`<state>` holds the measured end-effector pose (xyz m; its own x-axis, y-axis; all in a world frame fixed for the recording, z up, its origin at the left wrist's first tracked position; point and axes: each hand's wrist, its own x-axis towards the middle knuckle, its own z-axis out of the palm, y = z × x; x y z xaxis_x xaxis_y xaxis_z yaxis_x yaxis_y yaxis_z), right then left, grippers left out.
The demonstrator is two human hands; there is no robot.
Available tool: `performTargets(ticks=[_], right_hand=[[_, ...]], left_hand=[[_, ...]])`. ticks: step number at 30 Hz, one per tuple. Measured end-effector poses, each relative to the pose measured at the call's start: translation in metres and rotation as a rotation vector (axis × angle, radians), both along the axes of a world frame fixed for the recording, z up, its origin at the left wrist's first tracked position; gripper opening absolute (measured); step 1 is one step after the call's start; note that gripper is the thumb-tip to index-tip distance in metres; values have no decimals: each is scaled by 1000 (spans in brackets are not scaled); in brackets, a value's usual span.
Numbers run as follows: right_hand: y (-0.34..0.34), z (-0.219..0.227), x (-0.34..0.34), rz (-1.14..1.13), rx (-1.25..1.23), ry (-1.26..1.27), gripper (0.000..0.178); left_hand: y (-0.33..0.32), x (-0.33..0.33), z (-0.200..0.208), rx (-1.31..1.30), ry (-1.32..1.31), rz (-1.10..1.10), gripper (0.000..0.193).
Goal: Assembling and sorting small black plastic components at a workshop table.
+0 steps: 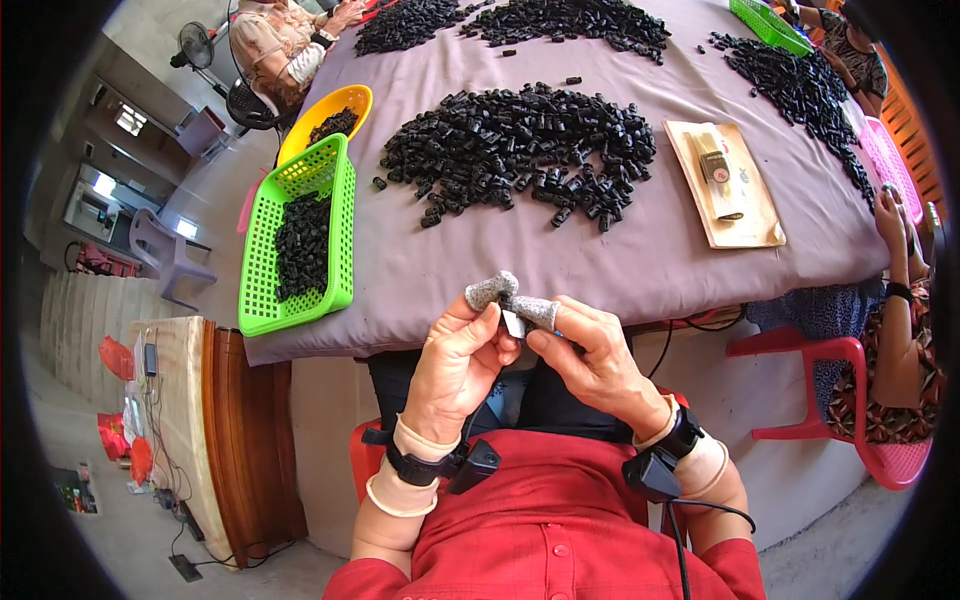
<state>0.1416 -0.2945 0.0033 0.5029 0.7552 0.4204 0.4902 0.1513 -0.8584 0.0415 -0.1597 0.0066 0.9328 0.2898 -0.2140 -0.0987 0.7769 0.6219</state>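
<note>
My left hand (460, 365) and my right hand (597, 362) meet just in front of the table's near edge, both closed in a pinch. Grey knitted covers sit on a finger of each, one finger cover (490, 289) on the left and another finger cover (534, 311) on the right. Between the fingertips a bit of a small black part (507, 297) shows. Just below it a small flat whitish piece (514, 324) sticks out; which hand grips it is unclear. Beyond lies a big pile of short black cylindrical parts (515, 145).
A green basket (345, 235) and a yellow bowl (362, 97), both with black pieces, stand at the table's left edge. A cardboard sheet (755, 225) bearing a packet lies at right. Co-workers sit at the far left and right. A pink chair (800, 345) stands at right.
</note>
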Motion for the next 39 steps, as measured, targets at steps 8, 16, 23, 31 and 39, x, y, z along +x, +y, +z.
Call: performTargets(ticks=[8,16,23,31,39], right_hand=[[1,1,-2,-11,0,22,17],[0,2,-3,-4,-17,23,15],[0,0,-4,5,-21,22,15],[2,-4,-3,-1,-27,4,12],[2,-2,-4,-24,-24,13,10]], left_hand=[[1,-1,-1,13,-11,1,20],[0,-1,-1,17,-30,-1,21],[0,-2,-2,4,-34,-7,20],[3,-2,-5,38,-19,-13,21],[4,-1,-7,37,-8,-21,22]])
